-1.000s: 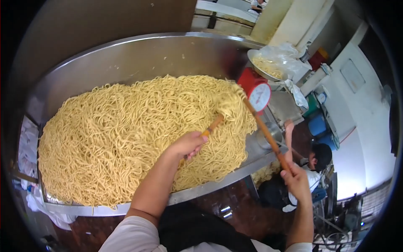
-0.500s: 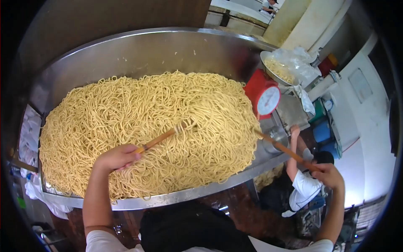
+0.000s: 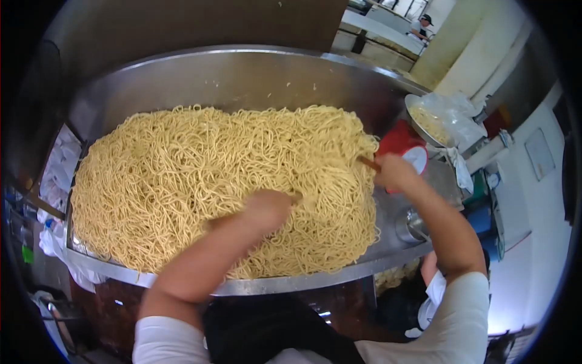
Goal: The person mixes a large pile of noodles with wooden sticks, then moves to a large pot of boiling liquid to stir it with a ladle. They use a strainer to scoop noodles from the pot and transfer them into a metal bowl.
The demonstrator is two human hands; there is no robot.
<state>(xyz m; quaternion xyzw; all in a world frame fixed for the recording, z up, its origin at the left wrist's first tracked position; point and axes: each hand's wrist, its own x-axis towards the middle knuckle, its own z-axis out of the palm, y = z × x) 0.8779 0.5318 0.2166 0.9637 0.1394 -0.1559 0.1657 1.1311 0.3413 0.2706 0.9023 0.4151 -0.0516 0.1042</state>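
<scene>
- While my left hand [image 3: 268, 209] is leaning over the noodles [image 3: 176, 188], it's closing around a wooden stick [image 3: 221, 222], kinda blurry, so I can't tell how each finger is sitting.
- My right hand [image 3: 397, 173] is gripping another stick [image 3: 368, 162], fist pretty much closed, and its tip is touching the pile's right side.
- The noodles are lying in one big heap in the metal tray [image 3: 273, 286], spreading from its left edge toward the right end and nearly reaching the front edge.
- A red scale [image 3: 397, 141] is standing toward the back right corner, partly hiding behind my right hand.
- A metal container [image 3: 413, 225] is sitting near the front right corner.
- Someone else [image 3: 431, 297] is showing below that corner, mostly hidden by my right arm.
</scene>
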